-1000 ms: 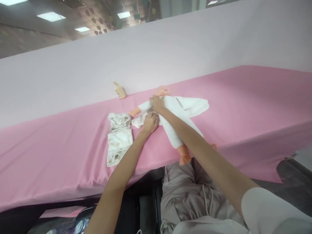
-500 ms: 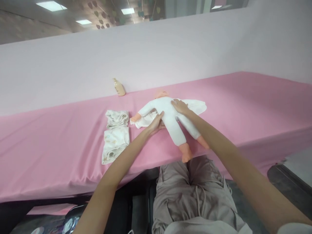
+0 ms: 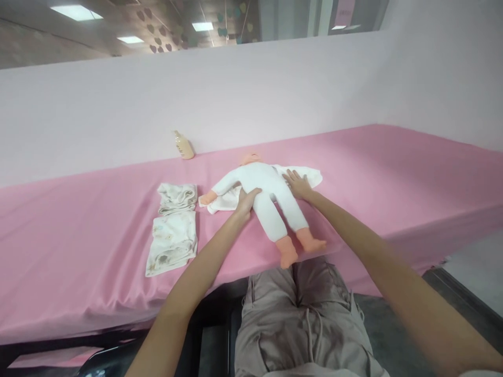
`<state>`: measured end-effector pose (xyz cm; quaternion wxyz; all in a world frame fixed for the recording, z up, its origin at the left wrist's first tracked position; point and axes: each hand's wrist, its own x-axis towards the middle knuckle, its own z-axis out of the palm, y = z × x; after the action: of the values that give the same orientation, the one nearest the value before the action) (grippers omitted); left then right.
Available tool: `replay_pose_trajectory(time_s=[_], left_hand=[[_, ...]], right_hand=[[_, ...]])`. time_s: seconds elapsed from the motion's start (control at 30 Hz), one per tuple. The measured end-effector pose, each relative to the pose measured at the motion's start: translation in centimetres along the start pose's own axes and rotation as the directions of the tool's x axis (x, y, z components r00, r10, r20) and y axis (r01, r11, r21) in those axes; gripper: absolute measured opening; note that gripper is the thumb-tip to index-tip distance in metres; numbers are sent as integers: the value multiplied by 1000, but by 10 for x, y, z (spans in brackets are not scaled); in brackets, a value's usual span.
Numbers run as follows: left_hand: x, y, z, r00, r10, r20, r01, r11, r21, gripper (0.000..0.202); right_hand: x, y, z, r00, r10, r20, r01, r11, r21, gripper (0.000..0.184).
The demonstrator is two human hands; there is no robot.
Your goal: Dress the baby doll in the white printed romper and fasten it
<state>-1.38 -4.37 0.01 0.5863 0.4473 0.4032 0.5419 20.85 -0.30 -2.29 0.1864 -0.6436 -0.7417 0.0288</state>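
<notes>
At the waist of 1 doll (image 3: pixel 271 178), the left hand (image 3: pixel 247 201) grasps the white body, thumb on top. The right hand (image 3: pixel 297 184) is unclenched, fingers spread flat on a white cloth (image 3: pixel 313 177) beside the torso. The doll lies on the pink cover (image 3: pixel 98 225) of the table, head away from the wearer, feet near the front edge; the white cloth extends beneath it to either side. To the left lie 2 folded cloths (image 3: pixel 173 230), 1 behind the other. A bottle (image 3: pixel 183 145) stands near the white wall (image 3: pixel 236 99). Above the wall, light panels (image 3: pixel 76 12) and hanging heart shapes (image 3: pixel 157 32) are visible. Both forearms reach forward and converge from the lower corners, over the wearer's trousers (image 3: pixel 283 319). The left fingers are largely concealed by the doll. The doll's head is foreshortened, its features indistinct; its arm on the right-hand side cannot be made out. A black chair (image 3: pixel 112 361) is cut off at the lower edge.
</notes>
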Motion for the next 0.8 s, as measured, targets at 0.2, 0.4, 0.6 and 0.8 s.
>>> replay_pose_trajectory(time_s=[0.2,0.4,0.6,0.8], left_hand=[[7,9,-8,998,-23,-64,19,998,-62,44],[11,20,-21,998,59,4,-58,983,-174,42],[8,40,-28,981,193,10,-188,966,-175,50],[4,54,-35,978,210,21,-199,951,-236,37]], right_hand=[[7,15,10,946,300,-126,-309,949,-57,63],[11,33,7,927,355,-122,-364,930,-58,59],[5,51,0,898,430,-93,-437,896,-80,48],[-8,66,-11,829,536,-160,-551,832,-66,45]])
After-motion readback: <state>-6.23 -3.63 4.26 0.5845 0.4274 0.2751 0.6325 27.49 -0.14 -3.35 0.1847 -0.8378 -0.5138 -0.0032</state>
